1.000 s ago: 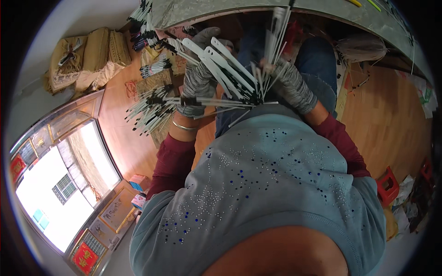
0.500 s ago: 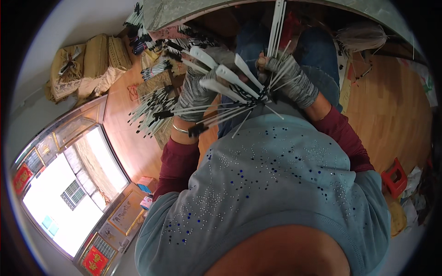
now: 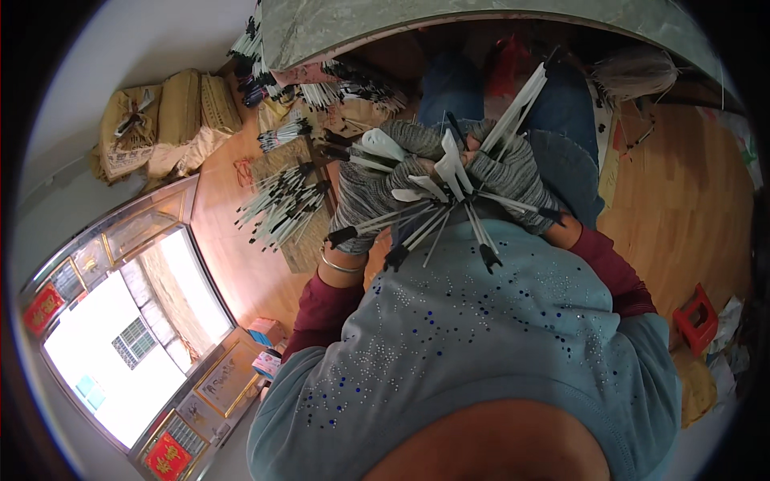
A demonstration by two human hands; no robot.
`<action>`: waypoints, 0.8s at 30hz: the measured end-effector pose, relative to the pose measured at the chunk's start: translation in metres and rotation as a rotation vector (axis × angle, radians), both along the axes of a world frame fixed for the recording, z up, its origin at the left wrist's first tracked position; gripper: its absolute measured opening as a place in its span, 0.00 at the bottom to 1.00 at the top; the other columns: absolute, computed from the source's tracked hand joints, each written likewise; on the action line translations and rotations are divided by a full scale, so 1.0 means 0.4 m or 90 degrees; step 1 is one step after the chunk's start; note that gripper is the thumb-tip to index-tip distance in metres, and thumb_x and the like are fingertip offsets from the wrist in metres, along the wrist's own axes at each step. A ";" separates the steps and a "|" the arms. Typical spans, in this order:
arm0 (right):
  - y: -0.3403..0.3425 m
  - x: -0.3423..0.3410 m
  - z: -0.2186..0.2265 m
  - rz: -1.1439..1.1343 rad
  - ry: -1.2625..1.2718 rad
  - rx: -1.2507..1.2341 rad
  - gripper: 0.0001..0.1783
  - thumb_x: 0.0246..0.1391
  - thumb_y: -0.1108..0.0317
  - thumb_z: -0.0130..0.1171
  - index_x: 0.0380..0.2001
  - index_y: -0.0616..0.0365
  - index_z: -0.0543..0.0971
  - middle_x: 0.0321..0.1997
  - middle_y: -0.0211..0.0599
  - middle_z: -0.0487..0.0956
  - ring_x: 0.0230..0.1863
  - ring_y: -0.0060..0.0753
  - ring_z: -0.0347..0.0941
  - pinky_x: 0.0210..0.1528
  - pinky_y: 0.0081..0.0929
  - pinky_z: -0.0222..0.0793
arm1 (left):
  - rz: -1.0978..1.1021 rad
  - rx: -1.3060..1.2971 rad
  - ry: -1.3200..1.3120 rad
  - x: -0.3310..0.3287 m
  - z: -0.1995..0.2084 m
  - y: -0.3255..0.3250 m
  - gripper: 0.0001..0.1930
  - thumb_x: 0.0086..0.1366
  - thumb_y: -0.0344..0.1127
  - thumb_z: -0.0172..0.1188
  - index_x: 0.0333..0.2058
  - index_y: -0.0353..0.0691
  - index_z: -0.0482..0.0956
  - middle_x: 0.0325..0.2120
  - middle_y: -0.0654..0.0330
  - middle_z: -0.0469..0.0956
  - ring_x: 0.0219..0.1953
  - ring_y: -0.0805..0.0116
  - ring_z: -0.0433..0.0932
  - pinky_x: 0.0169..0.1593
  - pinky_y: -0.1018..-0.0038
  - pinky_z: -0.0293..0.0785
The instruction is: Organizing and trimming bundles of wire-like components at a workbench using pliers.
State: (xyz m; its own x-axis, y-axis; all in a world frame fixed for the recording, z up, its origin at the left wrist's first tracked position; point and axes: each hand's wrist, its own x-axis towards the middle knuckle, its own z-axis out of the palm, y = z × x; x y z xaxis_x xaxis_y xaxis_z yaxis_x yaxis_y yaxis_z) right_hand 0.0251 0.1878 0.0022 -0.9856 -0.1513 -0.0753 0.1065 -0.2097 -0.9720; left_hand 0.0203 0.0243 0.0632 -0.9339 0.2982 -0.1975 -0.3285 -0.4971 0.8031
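In front of my belly, I hold what looks like an umbrella frame (image 3: 454, 170). Its thin white ribs with black ends fan out from a dark centre, and wider white pieces stand up among them. My left hand (image 3: 359, 192), in a grey striped glove with bare fingertips, is closed around the left side of the ribs. Gloved the same way, my right hand (image 3: 520, 178) grips the right side, where a bunch of white ribs (image 3: 517, 108) sticks up toward the far right. The gloves and ribs partly cover the fingers of both hands.
A grey table (image 3: 481, 10) arches across the far edge. Bundles of white, black-tipped ribs (image 3: 281, 204) lie on the floor at left, with tan sacks (image 3: 178, 120) beyond. A red plastic stool (image 3: 696, 319) stands at right, and a clear plastic bag (image 3: 638, 70) lies far right.
My hands have come closer together around the frame. The upright bunch of ribs has tilted to the right, and the wider white pieces have shifted right and now stand more upright.
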 end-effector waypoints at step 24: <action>-0.024 0.016 -0.008 -0.018 0.081 0.055 0.09 0.40 0.70 0.55 0.25 0.59 0.67 0.21 0.29 0.67 0.27 0.18 0.64 0.31 0.18 0.63 | -0.006 -1.082 0.481 0.045 -0.096 -0.080 0.22 0.56 0.40 0.41 0.48 0.37 0.55 0.45 0.55 0.60 0.48 0.61 0.59 0.48 0.67 0.57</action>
